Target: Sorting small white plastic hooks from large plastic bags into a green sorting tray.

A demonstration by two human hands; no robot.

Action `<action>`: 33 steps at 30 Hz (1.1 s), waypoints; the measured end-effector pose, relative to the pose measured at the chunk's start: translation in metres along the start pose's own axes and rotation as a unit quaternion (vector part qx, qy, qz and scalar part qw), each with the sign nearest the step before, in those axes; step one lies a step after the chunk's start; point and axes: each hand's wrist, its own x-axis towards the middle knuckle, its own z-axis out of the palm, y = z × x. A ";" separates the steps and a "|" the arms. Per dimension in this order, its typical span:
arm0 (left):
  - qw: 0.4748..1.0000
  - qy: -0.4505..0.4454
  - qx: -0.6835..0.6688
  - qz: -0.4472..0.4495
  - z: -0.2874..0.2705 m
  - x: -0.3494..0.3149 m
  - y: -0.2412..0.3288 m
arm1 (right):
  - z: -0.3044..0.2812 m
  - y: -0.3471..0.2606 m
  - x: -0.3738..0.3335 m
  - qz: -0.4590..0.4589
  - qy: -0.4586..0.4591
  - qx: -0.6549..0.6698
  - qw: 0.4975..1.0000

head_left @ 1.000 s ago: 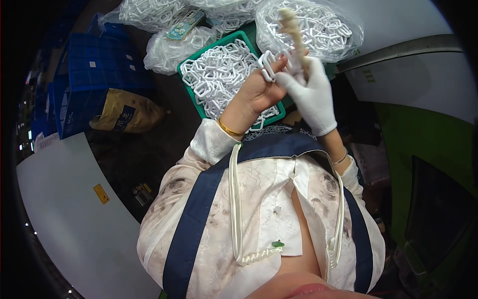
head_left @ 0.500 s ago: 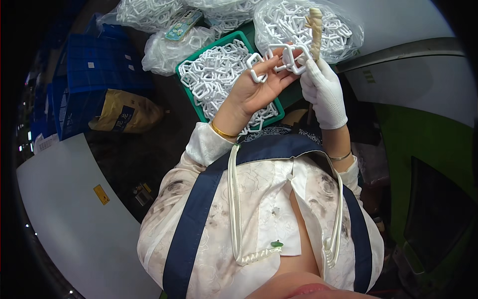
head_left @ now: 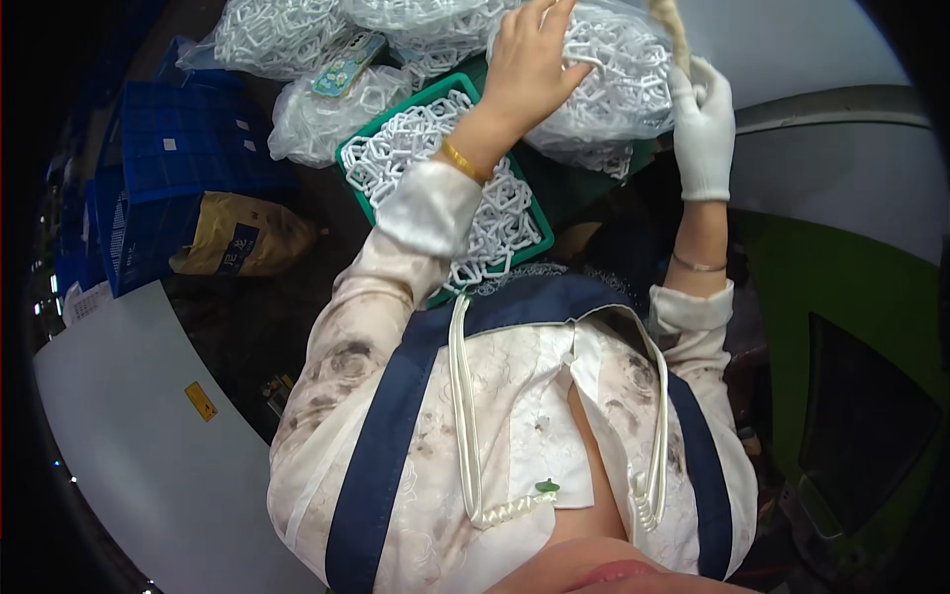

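My bare left hand (head_left: 534, 61) reaches over the clear plastic bag of white plastic chain links (head_left: 618, 84), its fingers stretched and thumb apart. Fingertips run to the top edge, and no held thing shows in that hand. My right hand (head_left: 705, 134), in a white knit glove, is raised to the right of the bag. It grips a stick wrapped in cream tape (head_left: 673, 32), whose upper end leaves the picture. Below my left wrist sits a green tray (head_left: 539, 223) heaped with loose white chain links (head_left: 396, 148), partly covered by my sleeve.
More clear bags of white links (head_left: 282, 38) lie at the back, with a patterned phone (head_left: 348, 64) on one. Blue crates (head_left: 188, 139) and a brown paper sack (head_left: 242, 233) stand left. A pale panel (head_left: 129, 396) is at lower left.
My left hand has moved up and away from the right, over the bag. My right hand went right and up with the wrapped stick. The links held between the hands no longer show there.
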 end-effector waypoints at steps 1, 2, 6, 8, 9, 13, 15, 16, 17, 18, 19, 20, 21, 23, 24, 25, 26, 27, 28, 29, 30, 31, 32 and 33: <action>1.000 0.005 0.000 0.002 0.002 0.003 -0.008 | -0.005 0.011 0.003 0.018 0.014 -0.038 0.999; 0.999 0.044 -0.006 0.027 -0.003 -0.001 -0.009 | -0.013 0.020 -0.002 0.044 0.027 -0.078 0.996; 0.995 -0.004 -0.010 -0.104 -0.050 -0.028 -0.016 | -0.048 0.036 -0.006 0.133 -0.043 -0.209 0.968; 0.982 -0.044 -0.004 -0.181 -0.071 -0.047 -0.029 | -0.042 0.038 -0.007 0.087 -0.076 -0.287 0.951; 0.975 -0.071 0.018 -0.211 -0.077 -0.061 -0.037 | -0.039 0.038 -0.008 0.041 -0.106 -0.363 0.925; 0.951 -0.176 0.057 -0.250 -0.091 -0.104 -0.047 | -0.007 0.015 -0.003 0.076 -0.247 -0.458 0.850; 0.940 -0.212 0.071 -0.257 -0.100 -0.120 -0.047 | -0.005 0.015 0.008 0.076 -0.276 -0.481 0.829; 0.928 -0.249 0.084 -0.264 -0.103 -0.129 -0.045 | -0.012 0.022 0.018 0.096 -0.244 -0.494 0.829; 0.928 -0.248 0.086 -0.265 -0.104 -0.139 -0.045 | -0.018 0.028 0.028 0.114 -0.211 -0.507 0.828; 0.919 -0.272 0.101 -0.267 -0.104 -0.149 -0.045 | -0.024 0.031 0.035 0.140 -0.216 -0.513 0.819; 0.908 -0.297 0.116 -0.272 -0.105 -0.160 -0.042 | -0.026 0.031 0.034 0.125 -0.205 -0.510 0.826; 0.908 -0.291 0.107 -0.282 -0.102 -0.168 -0.041 | -0.028 0.031 0.031 0.107 -0.221 -0.513 0.823; 0.907 -0.290 0.109 -0.285 -0.098 -0.175 -0.042 | -0.030 0.029 0.028 0.090 -0.237 -0.515 0.819; 0.907 -0.327 0.079 -0.253 -0.097 -0.178 -0.037 | -0.035 0.018 0.017 0.083 -0.250 -0.473 0.841; 0.900 -0.336 0.056 -0.272 -0.096 -0.178 -0.032 | -0.038 0.013 0.010 0.079 -0.258 -0.431 0.861; 0.897 -0.335 0.062 -0.280 -0.097 -0.182 -0.029 | -0.040 0.010 0.004 0.090 -0.234 -0.419 0.873; 0.902 -0.331 0.046 -0.272 -0.096 -0.185 -0.030 | -0.043 0.008 -0.001 0.098 -0.223 -0.386 0.890; 0.907 -0.326 0.030 -0.264 -0.097 -0.188 -0.031 | -0.046 0.007 -0.006 0.106 -0.211 -0.352 0.906; 0.902 -0.332 0.016 -0.275 -0.099 -0.188 -0.033 | -0.050 0.008 -0.012 0.103 -0.215 -0.350 0.906; 0.902 -0.330 0.018 -0.278 -0.100 -0.189 -0.033 | -0.053 0.013 -0.021 0.100 -0.207 -0.291 0.929; 0.901 -0.329 0.018 -0.282 -0.102 -0.188 -0.032 | -0.055 0.016 -0.028 0.097 -0.199 -0.230 0.948; 0.900 -0.329 0.017 -0.285 -0.102 -0.186 -0.031 | -0.058 0.017 -0.035 0.095 -0.200 -0.230 0.948; 0.880 -0.354 -0.017 -0.316 -0.100 -0.182 -0.035 | -0.061 0.016 -0.042 0.105 -0.195 -0.212 0.952; 0.880 -0.352 -0.016 -0.318 -0.098 -0.184 -0.036 | -0.062 0.019 -0.047 0.114 -0.190 -0.195 0.955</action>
